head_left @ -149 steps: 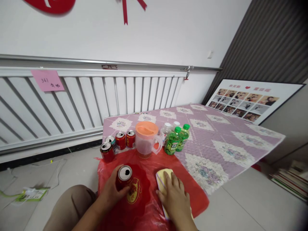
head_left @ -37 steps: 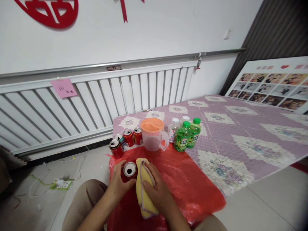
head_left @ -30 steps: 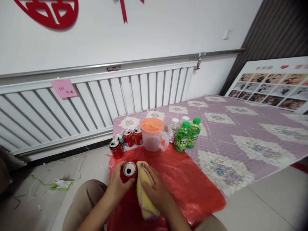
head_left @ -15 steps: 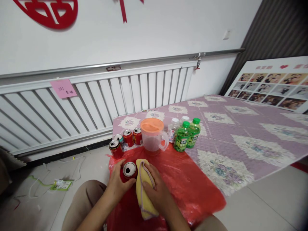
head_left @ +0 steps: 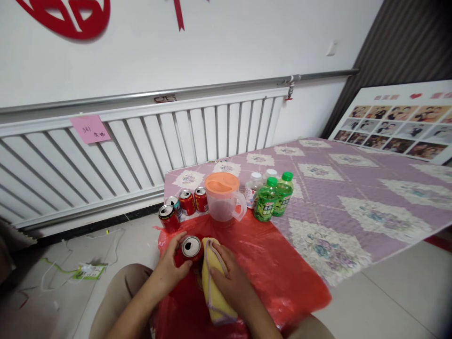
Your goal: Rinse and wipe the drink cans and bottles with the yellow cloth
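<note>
My left hand (head_left: 168, 269) is wrapped round an opened red drink can (head_left: 191, 248) standing upright on a red plastic sheet (head_left: 278, 273). My right hand (head_left: 231, 281) grips a yellow cloth (head_left: 213, 282) with a purple hem and presses it against the can's right side. Both hands are close to the near edge of the sheet, just above my knees.
Behind stand several red cans (head_left: 186, 202), a clear jug with an orange lid (head_left: 222, 196), two green bottles (head_left: 272, 197) and two clear bottles (head_left: 253, 189) on a purple quilted surface (head_left: 353, 197). A white radiator (head_left: 141, 146) lines the wall; a photo board (head_left: 395, 123) leans at right.
Five seconds ago the cloth lay flat on the sheet under my right hand, apart from the can. Now it is against the can. Over the last second the hands barely shifted.
</note>
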A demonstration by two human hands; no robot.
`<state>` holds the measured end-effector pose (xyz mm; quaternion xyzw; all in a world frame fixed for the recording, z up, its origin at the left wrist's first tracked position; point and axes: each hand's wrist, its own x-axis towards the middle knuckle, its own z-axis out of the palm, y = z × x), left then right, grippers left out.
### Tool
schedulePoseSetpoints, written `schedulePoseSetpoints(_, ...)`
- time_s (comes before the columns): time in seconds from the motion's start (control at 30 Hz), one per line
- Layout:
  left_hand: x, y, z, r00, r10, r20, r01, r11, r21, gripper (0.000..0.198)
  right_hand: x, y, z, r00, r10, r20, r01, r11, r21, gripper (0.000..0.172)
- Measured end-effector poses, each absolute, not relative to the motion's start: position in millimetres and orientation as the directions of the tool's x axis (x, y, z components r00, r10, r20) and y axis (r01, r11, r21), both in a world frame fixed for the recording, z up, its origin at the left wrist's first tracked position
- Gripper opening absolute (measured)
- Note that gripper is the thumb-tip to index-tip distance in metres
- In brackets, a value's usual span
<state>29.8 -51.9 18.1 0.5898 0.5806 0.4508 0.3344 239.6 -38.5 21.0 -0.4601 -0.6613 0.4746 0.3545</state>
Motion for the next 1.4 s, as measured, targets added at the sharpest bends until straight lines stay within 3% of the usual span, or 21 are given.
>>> schedulePoseSetpoints(0.33, 41.7, -53.6, 18.0, -0.257, 0.937, 0.237, 0.567, -0.052, 0.822, 0.07, 237.5, -41.7, 24.6, -0.295, 0.95, 0.102, 0.189, 0.163, -0.968, 0.061)
schedulePoseSetpoints(0.77, 32.1, -54.6, 24.5, -0.073, 0.984, 0.16, 0.449, -0.11, 0.887, 0.073, 237.2, -39.1, 19.0, -0.313, 0.949, 0.043, 0.235, 0.121, -0.964, 0.06)
schedulePoseSetpoints(1.1, 37.0, -52.1, 17.9, -0.241, 0.952, 0.189, 0.528, -0.035, 0.849, 0.073, 237.5, -43.1, 26.2, -0.325, 0.942, 0.085, 0.166, 0.145, -0.975, 0.062)
schedulePoseSetpoints(1.4, 33.9, -51.1, 24.3, -0.068, 0.99, 0.125, 0.386, -0.09, 0.918, 0.073, 239.1, -38.8, 18.5, -0.316, 0.948, 0.033, 0.226, 0.109, -0.968, 0.062)
